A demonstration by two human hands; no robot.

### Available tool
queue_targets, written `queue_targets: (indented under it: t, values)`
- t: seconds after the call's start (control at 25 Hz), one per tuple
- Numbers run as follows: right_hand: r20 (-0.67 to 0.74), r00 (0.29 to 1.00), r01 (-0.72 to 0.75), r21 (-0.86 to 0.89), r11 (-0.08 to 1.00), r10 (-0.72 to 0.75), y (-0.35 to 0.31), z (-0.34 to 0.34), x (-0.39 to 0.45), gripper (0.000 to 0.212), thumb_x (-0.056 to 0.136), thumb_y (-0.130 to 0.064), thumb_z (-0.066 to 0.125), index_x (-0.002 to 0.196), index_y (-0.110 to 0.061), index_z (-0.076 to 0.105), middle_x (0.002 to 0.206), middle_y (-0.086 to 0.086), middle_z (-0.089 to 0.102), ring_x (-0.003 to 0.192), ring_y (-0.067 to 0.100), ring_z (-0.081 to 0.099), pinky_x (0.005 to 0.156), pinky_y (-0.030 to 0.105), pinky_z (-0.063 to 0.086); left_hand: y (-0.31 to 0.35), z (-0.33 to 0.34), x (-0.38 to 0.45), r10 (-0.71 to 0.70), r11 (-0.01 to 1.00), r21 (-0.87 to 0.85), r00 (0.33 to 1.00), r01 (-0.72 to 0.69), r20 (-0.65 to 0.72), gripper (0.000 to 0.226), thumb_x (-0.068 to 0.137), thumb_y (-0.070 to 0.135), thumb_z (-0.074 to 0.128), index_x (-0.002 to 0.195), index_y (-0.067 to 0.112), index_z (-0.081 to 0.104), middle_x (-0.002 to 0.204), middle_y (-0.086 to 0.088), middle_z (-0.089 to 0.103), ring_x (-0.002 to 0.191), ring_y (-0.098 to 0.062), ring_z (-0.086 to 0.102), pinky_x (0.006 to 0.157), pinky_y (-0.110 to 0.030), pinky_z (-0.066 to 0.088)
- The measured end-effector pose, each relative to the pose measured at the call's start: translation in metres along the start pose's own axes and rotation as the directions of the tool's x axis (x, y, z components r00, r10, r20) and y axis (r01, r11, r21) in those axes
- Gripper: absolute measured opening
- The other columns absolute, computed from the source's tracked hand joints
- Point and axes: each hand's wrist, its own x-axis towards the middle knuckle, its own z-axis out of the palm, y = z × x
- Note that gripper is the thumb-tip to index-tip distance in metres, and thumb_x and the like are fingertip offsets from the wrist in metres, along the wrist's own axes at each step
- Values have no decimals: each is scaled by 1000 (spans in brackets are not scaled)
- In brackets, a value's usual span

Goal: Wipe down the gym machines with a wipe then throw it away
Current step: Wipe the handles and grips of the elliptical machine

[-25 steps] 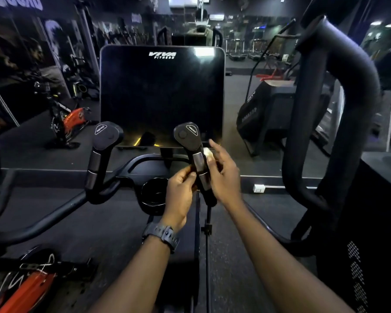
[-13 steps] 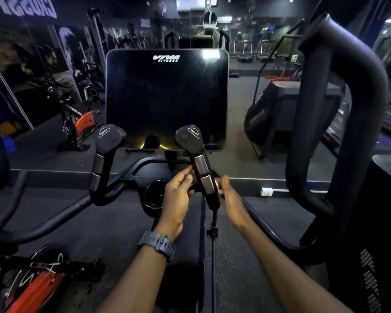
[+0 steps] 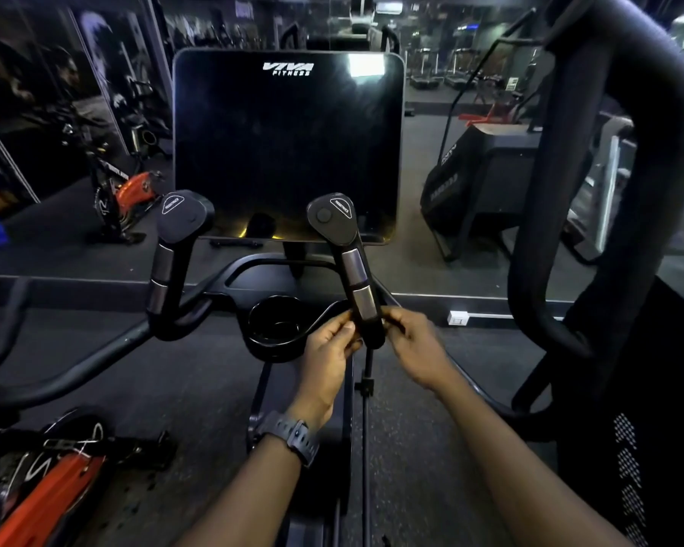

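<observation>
Two hands of mine in view, left (image 3: 328, 349) and right (image 3: 415, 349). One watch (image 3: 293, 438), on my left wrist. One dark console screen (image 3: 289, 148). Two paddle-topped handles: left (image 3: 174, 250), right (image 3: 348, 254). One cup holder (image 3: 273, 329). Two orange bikes: far (image 3: 135, 187), near (image 3: 36, 495).

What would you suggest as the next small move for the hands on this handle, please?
Probably shift to the left handle: both the left hand and right hand have reached the bottom of the right handle. No wipe is visible now.

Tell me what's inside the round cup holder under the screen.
The cup holder looks empty: only its glossy black wall and floor show. The left hand covers its right edge, so that part is hidden.
</observation>
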Motion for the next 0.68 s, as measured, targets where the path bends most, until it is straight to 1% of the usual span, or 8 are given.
queue_targets:
  t: [0.08,0.24,0.32,0.4,0.48,0.52,0.64,0.68]
  values:
    - [-89,996,-12,-29,1000,9,8,-3,-3,29,93,-6,58,115,-19,71,104,-8,73,98,0,66,89,25,54,-5,-2,2,-1,1000,10,1000,0,15,29,102,8,45,119,13,68,114,-7,73,112,-23,66,96,-35,50]
    - [-151,955,-233,154,960,256,19,7,-10,23,91,-10,65,111,-20,73,103,-6,74,98,4,68,96,38,53,-12,-1,2,-26,999,33,1000,25,17,27,102,8,45,112,10,70,115,-15,71,108,-27,64,96,-37,48]
    - [-216,950,-172,236,956,224,16,12,-12,22,91,-13,66,111,-20,74,105,-7,74,101,4,67,95,32,53,-13,2,0,-37,999,4,999,37,-10,27,102,7,44,112,6,69,115,-18,70,104,-23,63,93,-35,48]
    - [-268,933,-143,332,932,239,19,21,-17,22,90,-16,67,110,-22,74,106,-8,74,102,4,67,94,29,53,-10,2,-2,-47,999,-19,999,47,-5,29,103,9,41,108,10,69,108,-10,74,103,-19,67,93,-32,50]
    - [-286,887,-217,432,875,362,23,31,-23,17,90,-17,68,103,-26,75,101,-7,75,100,8,69,95,38,54,-8,2,-5,-40,999,-35,999,41,11,31,104,11,40,103,15,70,101,-1,76,100,-14,69,91,-29,51]
    - [-310,872,-219,445,868,379,22,34,-25,17,90,-16,67,101,-27,76,99,-7,75,98,8,69,94,39,54,-8,1,-7,-39,998,-38,999,40,17,31,104,12,40,102,16,70,101,1,76,99,-13,70,90,-29,51]
    - [-386,885,-103,385,917,261,10,34,-22,21,92,-15,65,109,-22,74,104,-9,72,99,0,66,90,20,52,-8,2,-5,-46,999,-18,999,46,16,30,104,13,41,105,16,70,106,-1,75,102,-15,69,87,-28,50]
    - [-393,882,-98,383,919,258,9,34,-22,21,92,-15,65,109,-24,74,105,-9,72,99,-2,65,88,18,52,-8,1,-5,-50,999,-20,999,51,14,29,104,13,41,106,16,70,105,-1,76,102,-15,69,87,-28,50]
